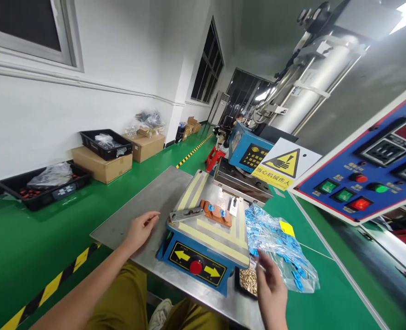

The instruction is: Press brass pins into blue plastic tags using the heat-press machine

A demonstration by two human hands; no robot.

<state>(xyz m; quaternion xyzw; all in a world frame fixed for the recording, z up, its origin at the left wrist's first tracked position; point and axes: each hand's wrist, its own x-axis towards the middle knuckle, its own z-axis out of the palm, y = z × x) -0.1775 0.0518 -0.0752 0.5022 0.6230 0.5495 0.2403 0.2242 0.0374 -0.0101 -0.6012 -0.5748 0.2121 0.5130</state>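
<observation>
My left hand [141, 233] is over the metal table [130, 208], left of the press base. Its fingers are loosely curled, with a gap at the thumb and nothing seen between. My right hand [272, 291], partly blurred, is beside a black tray of small brass-coloured parts [248, 278]; whether its fingertips hold anything is unclear. Between the hands, the striped base plate [219, 236] carries a reddish-brown fixture [216, 214] with two small blue pieces [223, 213] in it. A metal bar clamp [187, 214] lies against the fixture's left end.
A clear bag of blue parts [275, 243] lies at the right. The press head [242, 181] overhangs the plate's far side. A red button [196, 267] is on the base front. A control panel [364, 165] juts in at right. Boxes [101, 162] stand along the wall.
</observation>
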